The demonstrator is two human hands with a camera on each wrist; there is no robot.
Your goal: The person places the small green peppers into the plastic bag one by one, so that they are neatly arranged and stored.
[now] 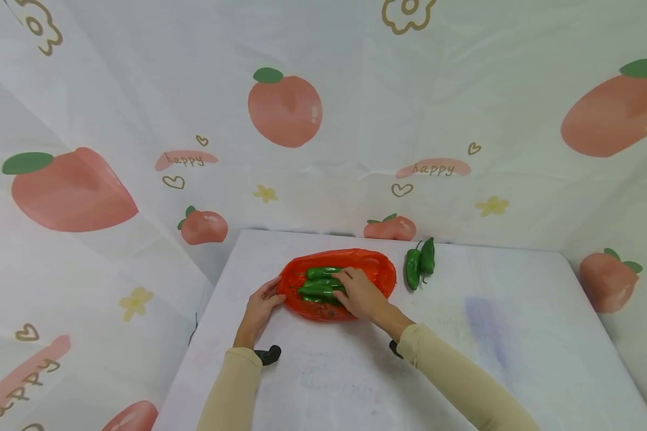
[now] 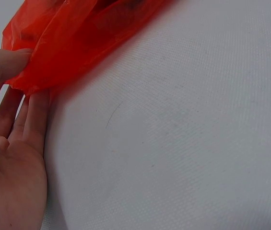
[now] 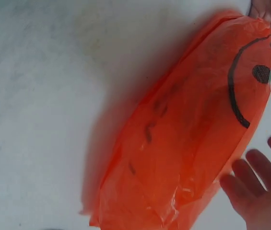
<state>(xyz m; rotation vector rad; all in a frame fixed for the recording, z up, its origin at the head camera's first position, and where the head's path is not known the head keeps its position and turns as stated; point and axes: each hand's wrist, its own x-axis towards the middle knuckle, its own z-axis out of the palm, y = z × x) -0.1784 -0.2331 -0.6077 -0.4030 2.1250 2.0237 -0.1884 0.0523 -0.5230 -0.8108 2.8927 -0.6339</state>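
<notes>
Here the red bag (image 1: 336, 284) sits between both hands' fingers (image 1: 269, 290).

White tabletop (image 1: 496, 335) — bearing a red bag (image 1: 380, 272) near centre, two green peppers (image 1: 419, 263) at its 3 o'clock.

Right hand (image 1: 362, 294) covering right ends of green peppers (image 1: 320, 284), centre of head view; count unclear. Red plastic bag (image 2: 73, 38) cropped by top edge in left wrist view, contents not visible. Right wrist view: fingers (image 3: 250, 184) cut at lower right, bag's black print cropped at right edge.
</notes>
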